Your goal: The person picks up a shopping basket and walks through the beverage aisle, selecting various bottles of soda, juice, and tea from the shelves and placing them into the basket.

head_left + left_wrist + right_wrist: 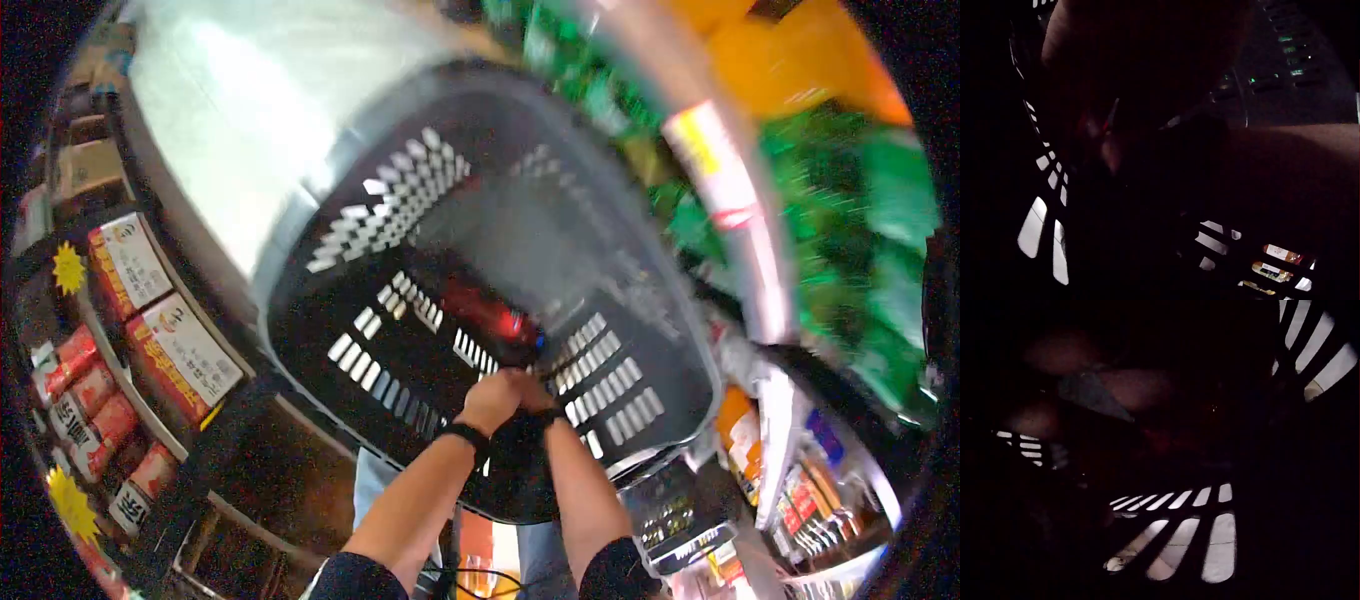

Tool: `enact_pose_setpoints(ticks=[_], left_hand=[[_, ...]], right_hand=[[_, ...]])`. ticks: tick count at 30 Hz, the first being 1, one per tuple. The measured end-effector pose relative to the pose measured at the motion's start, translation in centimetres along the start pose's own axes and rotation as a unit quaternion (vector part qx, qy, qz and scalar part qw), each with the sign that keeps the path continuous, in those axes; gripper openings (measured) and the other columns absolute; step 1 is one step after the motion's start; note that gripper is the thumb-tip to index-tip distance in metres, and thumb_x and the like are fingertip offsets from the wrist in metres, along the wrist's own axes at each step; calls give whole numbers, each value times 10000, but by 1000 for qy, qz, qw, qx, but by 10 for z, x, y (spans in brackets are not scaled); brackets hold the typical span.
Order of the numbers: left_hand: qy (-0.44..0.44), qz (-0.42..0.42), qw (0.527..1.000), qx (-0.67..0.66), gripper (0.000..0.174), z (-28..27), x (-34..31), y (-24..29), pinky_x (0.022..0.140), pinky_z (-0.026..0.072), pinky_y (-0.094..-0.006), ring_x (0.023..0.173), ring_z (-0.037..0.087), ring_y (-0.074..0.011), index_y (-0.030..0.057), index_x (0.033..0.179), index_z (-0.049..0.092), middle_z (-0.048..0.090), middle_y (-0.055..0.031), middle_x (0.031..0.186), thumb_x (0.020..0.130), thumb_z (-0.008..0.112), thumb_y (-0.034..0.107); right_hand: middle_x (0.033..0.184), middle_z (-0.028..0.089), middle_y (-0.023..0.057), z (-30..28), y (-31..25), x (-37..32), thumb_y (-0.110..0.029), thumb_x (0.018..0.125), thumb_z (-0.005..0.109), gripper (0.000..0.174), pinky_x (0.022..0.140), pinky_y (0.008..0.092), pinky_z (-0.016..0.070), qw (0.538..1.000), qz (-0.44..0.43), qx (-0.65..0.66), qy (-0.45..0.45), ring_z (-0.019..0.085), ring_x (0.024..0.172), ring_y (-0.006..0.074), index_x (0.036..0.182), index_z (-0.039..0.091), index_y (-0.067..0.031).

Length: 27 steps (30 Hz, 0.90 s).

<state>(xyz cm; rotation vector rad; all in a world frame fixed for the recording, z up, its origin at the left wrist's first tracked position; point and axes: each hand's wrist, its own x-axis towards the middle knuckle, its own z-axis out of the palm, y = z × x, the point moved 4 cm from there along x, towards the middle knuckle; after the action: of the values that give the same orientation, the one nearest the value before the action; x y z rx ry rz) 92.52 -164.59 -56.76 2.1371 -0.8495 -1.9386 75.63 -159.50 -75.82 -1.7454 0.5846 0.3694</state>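
Observation:
Both hands reach down into a large black plastic shopping basket (pixel 690 330) with slotted walls. Close together near its bottom, the left hand (pixel 492 400) overlaps the right hand (pixel 532 388) in the head view. A shiny dark red package (pixel 490 312) with a small blue spot lies just beyond them. Very dark wrist views hide most of the fingers. In the right wrist view, dim fingers (pixel 1138 387) show beside a greyish, pointed piece (pixel 1094 394); I cannot tell whether they grip it.
Shelves on the left carry red and white boxes (pixel 185 355) and red packets (pixel 100 415) with yellow star tags (pixel 70 268). Green packages (pixel 850 270) fill the right-hand shelf, behind a pale price rail (pixel 740 210). A pale floor (pixel 230 90) stretches beyond the basket.

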Motion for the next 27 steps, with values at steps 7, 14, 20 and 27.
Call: enact_pose_setpoints(ticks=[7,14,20,27], left_hand=[[110,160,974,-119,311,-82,-135,78,727,467,-428,890,602,-354,77,1026,569,617,-178,950,926,456,349],[66,354,883,-301,207,-176,-386,256,829,466,-257,920,583,-143,-32,1062,547,617,-92,983,950,442,107],[20,463,870,-169,263,-154,-531,383,846,460,-284,973,585,-181,-6,1126,543,598,-117,1078,905,519,134],[175,728,661,53,484,-163,-671,573,1027,330,-347,1251,410,-258,6,1317,384,435,-155,1329,861,539,48]], right_hand=[[1030,638,118,-230,-317,-95,-157,910,500,274,834,319,468,945,115,89,294,590,979,189,1140,566,-23],[1159,555,167,-373,-617,-272,-179,917,514,279,846,369,445,939,-35,86,331,541,1059,294,1124,568,0],[1097,601,168,-413,-723,-419,-125,868,575,268,894,350,461,888,-164,21,429,584,1026,292,1117,568,-27],[1379,364,224,-487,-834,-546,-43,828,568,479,1013,384,354,661,-251,-127,695,396,1257,370,1284,432,8]])
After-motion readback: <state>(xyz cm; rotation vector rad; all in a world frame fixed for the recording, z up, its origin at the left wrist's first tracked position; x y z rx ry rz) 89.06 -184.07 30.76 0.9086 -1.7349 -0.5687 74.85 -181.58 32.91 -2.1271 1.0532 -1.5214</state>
